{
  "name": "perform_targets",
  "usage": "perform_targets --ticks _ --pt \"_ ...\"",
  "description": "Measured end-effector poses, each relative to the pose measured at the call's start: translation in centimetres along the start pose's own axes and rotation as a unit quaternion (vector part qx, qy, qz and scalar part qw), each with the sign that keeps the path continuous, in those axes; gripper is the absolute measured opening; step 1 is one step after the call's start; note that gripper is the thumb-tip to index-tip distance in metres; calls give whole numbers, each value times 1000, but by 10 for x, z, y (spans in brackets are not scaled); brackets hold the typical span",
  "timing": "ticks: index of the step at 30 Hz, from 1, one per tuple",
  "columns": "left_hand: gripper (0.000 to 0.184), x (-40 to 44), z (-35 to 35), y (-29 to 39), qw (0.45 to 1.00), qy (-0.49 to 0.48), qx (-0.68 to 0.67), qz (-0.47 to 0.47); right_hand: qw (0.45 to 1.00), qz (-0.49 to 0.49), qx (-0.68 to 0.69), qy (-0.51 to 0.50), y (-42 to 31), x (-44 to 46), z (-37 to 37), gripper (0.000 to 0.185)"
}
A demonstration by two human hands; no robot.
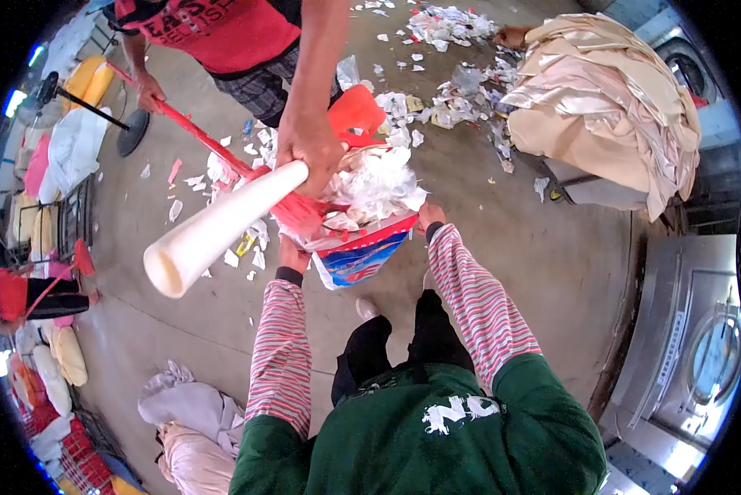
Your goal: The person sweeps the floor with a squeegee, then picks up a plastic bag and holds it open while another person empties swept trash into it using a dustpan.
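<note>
A blue, white and red plastic bag (pixel 360 262) stands in front of me, its mouth heaped with crumpled plastic and paper scraps (pixel 378 186). My left hand (pixel 294 254) grips its rim on the left side. On the opposite side, my right hand (pixel 428 216) is closed on the rim. Over the bag, a co-worker's hand (pixel 311 157) holds a white tube-like handle (pixel 222 227) and a red dustpan (pixel 358 113) shows just beyond that hand. Red broom bristles (pixel 298 213) press against the scraps by my left hand. The co-worker's other hand (pixel 149 89) holds the red broom stick (pixel 193 124).
Litter (pixel 461 103) lies scattered over the concrete floor. A big pile of beige cloth (pixel 597 107) stands at the right, with a steel washing machine (pixel 692 330) below it. Cloth bundles (pixel 193 421) lie lower left. Another person (pixel 36 297) stands far left.
</note>
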State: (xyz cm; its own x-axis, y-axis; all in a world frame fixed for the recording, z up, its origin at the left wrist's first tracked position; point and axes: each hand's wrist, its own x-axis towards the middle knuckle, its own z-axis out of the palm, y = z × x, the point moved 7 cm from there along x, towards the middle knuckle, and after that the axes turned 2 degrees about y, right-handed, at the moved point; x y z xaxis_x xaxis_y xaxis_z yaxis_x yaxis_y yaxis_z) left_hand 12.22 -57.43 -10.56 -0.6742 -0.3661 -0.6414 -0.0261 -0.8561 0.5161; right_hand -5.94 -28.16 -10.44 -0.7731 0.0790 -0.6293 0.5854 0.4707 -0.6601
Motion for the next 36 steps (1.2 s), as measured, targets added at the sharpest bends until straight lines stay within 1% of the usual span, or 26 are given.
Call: perform_targets --ticks 2,3,5,7,9,10,12,13,15,16,17,18,19,20,21,22,23,24,25,26,27,28,29,30,32,36 --pt "44 2 1 0 999 -48 4 1 994 -80 -72 4 -4 1 1 36" --pt "44 4 -1 -2 999 -50 8 0 995 -78 -68 6 -1 3 -1 36" --pt "41 -6 0 2 1000 15 24 4 996 -65 -54 -26 -6 -11 -5 40" --pt "42 -10 3 4 999 2 39 2 994 -71 -70 -34 -4 -12 -8 41" --pt "40 -10 -6 2 997 40 72 -13 992 -78 -88 -45 0 -11 -7 42" --pt "40 -9 -9 1 996 41 72 -13 992 -79 -86 -40 1 -12 -8 41" --pt "41 -8 -7 3 997 7 75 10 993 -80 -84 -37 0 -13 -9 41" --pt "41 -4 -11 1 997 7 75 11 992 -81 -96 -32 1 -11 -10 40" --pt "39 9 -14 -1 996 -52 56 40 990 -83 -107 -28 12 1 -9 40" --pt "39 15 -14 -4 996 -79 22 47 974 -146 -174 -19 18 15 -6 40" --pt "39 19 -20 -8 996 -78 22 47 949 -207 -239 -10 10 12 -3 40" --pt "41 20 -19 -1 972 -112 144 146 949 -207 -239 -11 11 13 -3 40" --pt "43 16 -14 4 923 -143 264 241 968 -145 -202 -16 7 2 -8 40" --pt "43 13 -16 4 923 -142 264 241 983 -81 -164 -20 14 2 -10 40" --pt "44 8 -20 8 893 -96 341 276 983 -81 -164 -20 12 -1 -10 40" --pt "46 3 -22 13 854 -49 416 309 970 -144 -194 -15 12 5 -6 39" --pt "46 -6 -11 19 854 -49 416 308 953 -206 -222 -10 6 5 -4 39" --pt "45 -4 -17 15 953 12 256 160 953 -206 -222 -10 9 6 -3 39" --pt "43 -3 -27 -2 994 72 80 2 946 -213 -243 4 6 2 -4 38" --pt "43 1 -29 -3 996 42 73 16 939 -219 -264 18 4 -2 -5 37" --pt "43 1 -31 -3 996 41 74 16 939 -219 -264 19 4 -6 -8 37" --pt "42 1 -31 -5 996 36 85 4 895 -302 -325 50 -7 -17 -9 37" --pt "42 0 -31 -7 995 31 97 -8 839 -380 -381 80 -17 -29 -8 36" --pt "42 -1 -32 -8 995 31 97 -8 839 -380 -381 80 -20 -32 -9 36" --pt "37 -4 -31 -6 994 41 98 19 918 -262 -295 31 -6 -21 -13 36" --pt "36 -17 -23 -1 994 65 84 14 904 -293 -309 24 -2 -17 -11 36"
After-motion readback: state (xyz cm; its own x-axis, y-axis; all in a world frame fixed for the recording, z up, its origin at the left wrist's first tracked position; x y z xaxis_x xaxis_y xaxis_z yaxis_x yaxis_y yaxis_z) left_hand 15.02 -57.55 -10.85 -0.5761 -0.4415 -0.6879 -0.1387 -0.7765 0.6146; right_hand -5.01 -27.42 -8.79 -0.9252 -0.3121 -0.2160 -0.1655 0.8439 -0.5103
